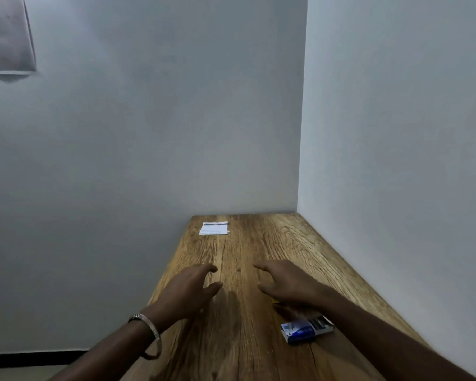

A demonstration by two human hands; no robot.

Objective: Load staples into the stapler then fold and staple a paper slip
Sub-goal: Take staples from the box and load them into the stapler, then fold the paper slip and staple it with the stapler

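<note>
A white paper slip (213, 228) lies flat at the far left corner of the wooden table (239, 339). A small blue and white staple box (306, 329) lies open near the right side, just below my right forearm. Something small and yellow (274, 300) peeks out from under my right hand; I cannot tell what it is. My left hand (188, 291) hovers over the table's middle left, fingers spread, holding nothing. My right hand (289, 283) hovers beside it with fingers apart and nothing in it. No stapler is plainly visible.
Grey walls close the table at the back and along the right side (396, 160). The table's left edge (165, 273) drops to the floor. A bracelet (149, 328) circles my left wrist.
</note>
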